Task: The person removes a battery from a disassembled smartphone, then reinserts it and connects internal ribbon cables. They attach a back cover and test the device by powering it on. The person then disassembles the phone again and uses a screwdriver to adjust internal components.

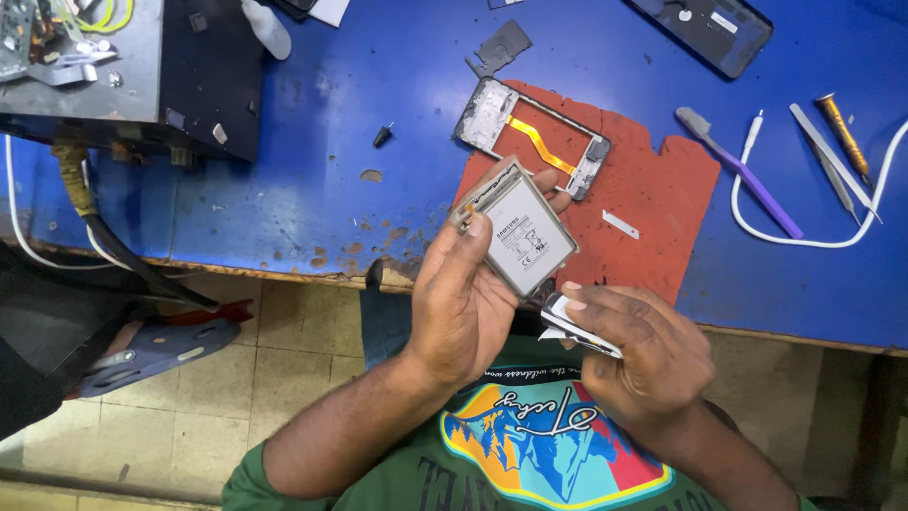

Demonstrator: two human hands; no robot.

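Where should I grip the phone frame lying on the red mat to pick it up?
Take the phone frame by its two long side rails, coming from above, near the middle. It lies flat and diagonal on the red mat, and the orange flex cable runs through its open centre, so probably keep fingers off that.

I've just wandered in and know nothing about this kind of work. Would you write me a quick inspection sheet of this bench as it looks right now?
Surface: blue table, chipped along its front edge, with a red mat on it.
Job's things: flat grey battery in the left hand; small white and silver piece pinched in the right hand.
Clutter: phone frame with an orange ribbon, dark phone cover, purple brush, tweezers, screwdriver.
Grippers: both hands closed on their items.
Cables: white cable at right; black cable at left.
Surroundings: grey box, tiled floor.
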